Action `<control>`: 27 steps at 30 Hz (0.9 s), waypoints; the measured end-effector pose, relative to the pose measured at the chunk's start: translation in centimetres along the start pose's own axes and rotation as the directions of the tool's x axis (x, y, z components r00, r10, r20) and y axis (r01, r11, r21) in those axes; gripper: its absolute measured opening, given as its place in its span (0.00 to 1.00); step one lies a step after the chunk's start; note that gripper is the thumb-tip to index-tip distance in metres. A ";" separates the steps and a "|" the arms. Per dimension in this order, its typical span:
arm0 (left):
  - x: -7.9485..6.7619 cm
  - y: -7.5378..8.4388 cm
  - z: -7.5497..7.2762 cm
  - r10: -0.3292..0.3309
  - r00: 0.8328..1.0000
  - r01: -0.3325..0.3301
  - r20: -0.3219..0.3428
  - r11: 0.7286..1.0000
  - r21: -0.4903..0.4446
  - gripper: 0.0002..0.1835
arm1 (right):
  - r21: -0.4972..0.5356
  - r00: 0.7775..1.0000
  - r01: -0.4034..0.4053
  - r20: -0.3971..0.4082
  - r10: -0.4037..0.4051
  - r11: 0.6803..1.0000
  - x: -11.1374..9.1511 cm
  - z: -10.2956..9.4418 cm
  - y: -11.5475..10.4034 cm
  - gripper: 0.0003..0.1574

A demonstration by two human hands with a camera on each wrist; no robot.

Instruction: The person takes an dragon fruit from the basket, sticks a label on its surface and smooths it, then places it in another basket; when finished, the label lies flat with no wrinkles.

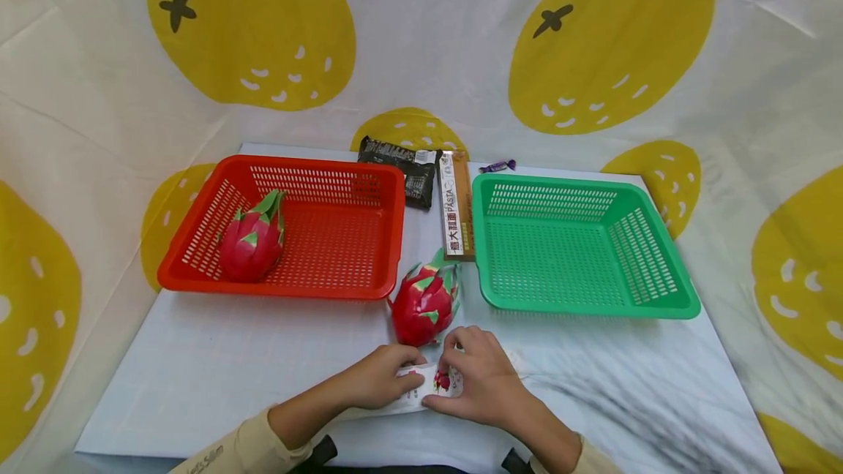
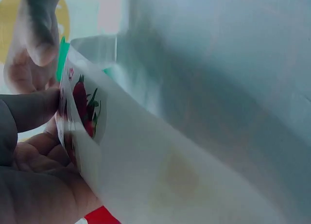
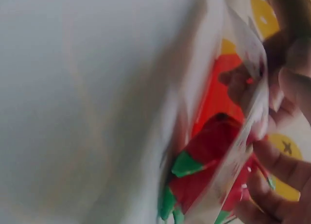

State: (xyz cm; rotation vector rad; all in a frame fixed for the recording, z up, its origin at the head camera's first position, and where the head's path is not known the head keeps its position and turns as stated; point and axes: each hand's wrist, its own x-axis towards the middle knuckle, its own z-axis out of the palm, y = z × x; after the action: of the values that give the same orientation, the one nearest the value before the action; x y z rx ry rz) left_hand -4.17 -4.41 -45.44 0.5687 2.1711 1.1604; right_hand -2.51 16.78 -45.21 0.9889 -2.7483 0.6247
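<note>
Low in the head view, a white label strip [image 1: 426,385] printed with red dragon fruit pictures is held between the two hands. The left hand [image 1: 382,379] pinches it from the left with thumb and fingers. At its right end, the right hand [image 1: 484,375] has curled fingers and thumb at the edge. The left wrist view shows the strip [image 2: 126,151] sweeping off in a pale band from the left fingers [image 2: 29,112]. In the right wrist view it appears edge-on beside the right fingers [image 3: 277,170]. Just beyond the hands lies a dragon fruit [image 1: 424,306].
A red basket [image 1: 329,291] on the left holds another dragon fruit [image 1: 250,243]. To the right stands a green basket [image 1: 586,306]. Between and behind them lie a black packet [image 1: 402,167], a pasta box [image 1: 456,203] and a small purple wrapped candy [image 1: 497,166].
</note>
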 end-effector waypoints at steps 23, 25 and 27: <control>0.3 0.7 0.2 0.056 0.996 -0.050 0.072 0.995 -0.083 0.04 | 0.196 0.976 -0.141 0.194 0.103 0.970 0.2 -0.2 -0.8 0.14; 0.3 0.7 0.3 0.047 0.996 -0.040 0.070 0.994 -0.103 0.03 | 0.179 0.976 -0.151 0.186 0.117 0.972 0.2 -0.2 -0.9 0.15; 0.2 0.7 0.3 0.040 0.997 -0.030 0.072 0.991 -0.127 0.02 | 0.176 0.973 -0.164 0.193 0.130 0.971 0.1 -0.2 -1.0 0.15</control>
State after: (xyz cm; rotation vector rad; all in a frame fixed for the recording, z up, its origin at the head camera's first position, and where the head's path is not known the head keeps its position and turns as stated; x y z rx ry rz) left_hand -4.02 -3.70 -45.02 0.5873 2.0171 1.2645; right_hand -1.98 16.10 -44.70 0.9254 -2.9882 0.8781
